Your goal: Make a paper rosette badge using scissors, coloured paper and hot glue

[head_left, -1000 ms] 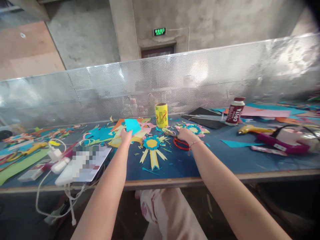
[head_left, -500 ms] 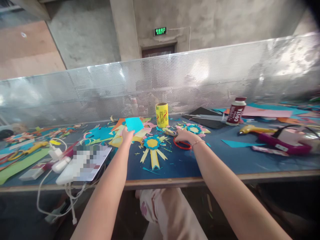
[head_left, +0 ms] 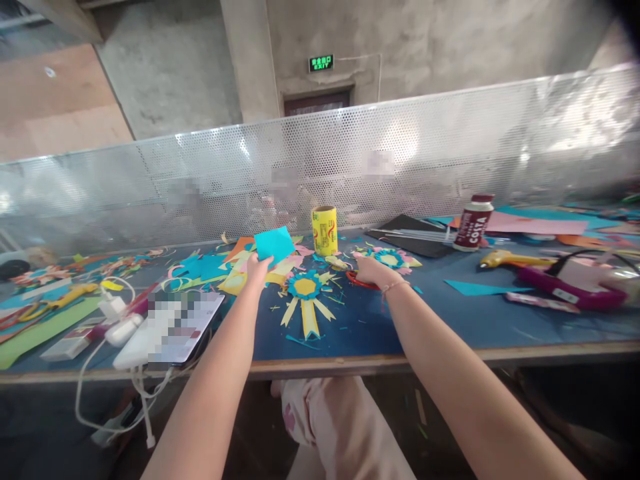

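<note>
tape roll (head_left: 324,230) behind paper rosette (head_left: 305,288), bottle (head_left: 473,222) right

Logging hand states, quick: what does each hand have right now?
Left hand: closed, holding blue paper.
Right hand: resting on red scissors; whether its grip is closed cannot be told.

Open blue surface (head_left: 350,330) runs along the near edge. Between the left hand (head_left: 257,270) and right hand (head_left: 370,270) a paper rosette (head_left: 305,293) fills the gap. Paper scraps (head_left: 220,270) and a yellow roll (head_left: 324,230) crowd the middle; a perforated screen (head_left: 400,160) walls off the far side; a glue gun (head_left: 505,259) blocks the right.
</note>
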`<state>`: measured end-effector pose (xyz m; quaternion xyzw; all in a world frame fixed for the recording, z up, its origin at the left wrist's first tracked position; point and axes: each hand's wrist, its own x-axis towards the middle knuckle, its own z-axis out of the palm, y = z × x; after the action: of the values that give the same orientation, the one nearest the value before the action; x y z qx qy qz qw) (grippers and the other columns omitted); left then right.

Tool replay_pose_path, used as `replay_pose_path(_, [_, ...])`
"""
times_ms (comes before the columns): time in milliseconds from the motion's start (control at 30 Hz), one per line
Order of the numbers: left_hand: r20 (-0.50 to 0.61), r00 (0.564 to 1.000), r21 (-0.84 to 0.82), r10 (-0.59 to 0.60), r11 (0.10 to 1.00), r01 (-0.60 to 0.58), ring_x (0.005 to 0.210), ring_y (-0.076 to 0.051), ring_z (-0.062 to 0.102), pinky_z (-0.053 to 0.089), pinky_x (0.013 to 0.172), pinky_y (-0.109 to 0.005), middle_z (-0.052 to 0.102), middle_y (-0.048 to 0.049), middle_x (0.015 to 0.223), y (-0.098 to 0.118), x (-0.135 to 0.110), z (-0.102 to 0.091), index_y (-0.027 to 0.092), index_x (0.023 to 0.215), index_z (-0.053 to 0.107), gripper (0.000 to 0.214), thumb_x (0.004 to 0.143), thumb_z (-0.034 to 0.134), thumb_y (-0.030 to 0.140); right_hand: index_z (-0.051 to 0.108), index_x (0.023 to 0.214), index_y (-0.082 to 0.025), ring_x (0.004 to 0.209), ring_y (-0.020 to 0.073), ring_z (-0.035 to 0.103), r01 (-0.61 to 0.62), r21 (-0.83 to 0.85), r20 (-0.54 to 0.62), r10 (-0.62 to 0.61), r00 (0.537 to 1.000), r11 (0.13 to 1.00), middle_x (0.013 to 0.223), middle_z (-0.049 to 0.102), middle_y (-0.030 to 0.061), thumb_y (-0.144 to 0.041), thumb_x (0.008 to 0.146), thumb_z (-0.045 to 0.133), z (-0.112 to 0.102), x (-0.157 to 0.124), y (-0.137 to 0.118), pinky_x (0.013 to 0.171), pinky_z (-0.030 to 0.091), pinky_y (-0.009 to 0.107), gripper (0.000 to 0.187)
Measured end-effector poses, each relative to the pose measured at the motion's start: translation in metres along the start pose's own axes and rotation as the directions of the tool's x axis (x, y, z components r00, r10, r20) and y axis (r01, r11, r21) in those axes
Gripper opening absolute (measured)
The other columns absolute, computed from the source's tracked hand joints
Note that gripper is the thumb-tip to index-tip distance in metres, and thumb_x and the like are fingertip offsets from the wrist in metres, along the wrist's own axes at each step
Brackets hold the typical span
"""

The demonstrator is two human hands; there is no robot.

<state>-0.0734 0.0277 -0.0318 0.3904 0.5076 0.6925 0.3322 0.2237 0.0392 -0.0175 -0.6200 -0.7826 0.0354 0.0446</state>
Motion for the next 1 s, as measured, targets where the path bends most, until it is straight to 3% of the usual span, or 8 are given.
replay_pose_path(233, [0.058, 0.998, -0.142, -0.008, 0.990, 0.016, 0.083, -0.020, 0.065, 0.057, 0.068, -0.034, 0.067, -0.0067, 0.095, 0.009, -0.009, 0.006, 0.017, 0.086, 0.055, 0.029, 0.060, 0.067, 0.014, 0.062, 0.109, -0.011, 0.095, 0.0274, 0.064, -0.080, 0.176, -0.098, 0.098, 0.990, 0.981, 0.105, 0.066, 0.0183, -0.041, 0.086, 0.043, -0.006, 0.005, -0.005, 0.074, 0.044, 0.029, 0.042])
replay_pose_path(400, [0.160, 0.986, -0.124, -0.036, 0.991, 0.057, 0.081, -0.019, 0.066, 0.056, 0.070, -0.033, 0.067, -0.0071, 0.097, 0.014, -0.017, 0.008, 0.017, 0.096, 0.055, 0.035, 0.064, 0.068, 0.016, 0.055, 0.120, -0.017, 0.099, 0.0244, 0.062, 0.038, 0.322, -0.217, 0.034, 0.976, 0.946, 0.112, 0.065, 0.0128, -0.041, 0.085, 0.050, -0.010, -0.002, -0.022, 0.074, 0.043, 0.026, 0.043])
replay_pose_path(600, [0.304, 0.952, -0.061, -0.038, 0.996, 0.060, 0.080, -0.020, 0.066, 0.056, 0.065, -0.030, 0.067, -0.0093, 0.100, 0.012, -0.024, 0.009, 0.016, 0.096, 0.060, 0.035, 0.064, 0.070, 0.022, 0.054, 0.113, -0.019, 0.089, 0.0219, 0.063, 0.154, 0.372, -0.200, -0.083, 0.976, 0.915, 0.102, 0.067, 0.0102, -0.048, 0.082, 0.054, -0.008, -0.014, -0.039, 0.068, 0.043, 0.024, 0.043])
replay_pose_path(800, [0.345, 0.938, -0.068, -0.014, 0.997, 0.039, 0.086, -0.022, 0.065, 0.056, 0.070, -0.032, 0.069, -0.0088, 0.100, 0.012, -0.030, 0.015, 0.016, 0.096, 0.063, 0.037, 0.062, 0.072, 0.026, 0.049, 0.112, -0.017, 0.087, 0.0186, 0.061, 0.185, 0.509, -0.235, -0.071, 0.969, 0.841, 0.102, 0.065, 0.0087, -0.045, 0.084, 0.052, -0.008, -0.016, -0.043, 0.070, 0.044, 0.023, 0.039])
replay_pose_path(1000, [0.389, 0.921, -0.030, -0.005, 0.999, 0.018, 0.089, -0.023, 0.065, 0.057, 0.070, -0.034, 0.067, -0.0088, 0.105, 0.019, -0.037, 0.018, 0.017, 0.099, 0.063, 0.037, 0.066, 0.072, 0.031, 0.047, 0.108, -0.018, 0.095, 0.0194, 0.058, 0.268, 0.648, -0.271, -0.113, 0.956, 0.713, 0.105, 0.063, 0.0072, -0.045, 0.086, 0.048, -0.013, -0.021, -0.041, 0.078, 0.044, 0.026, 0.035])
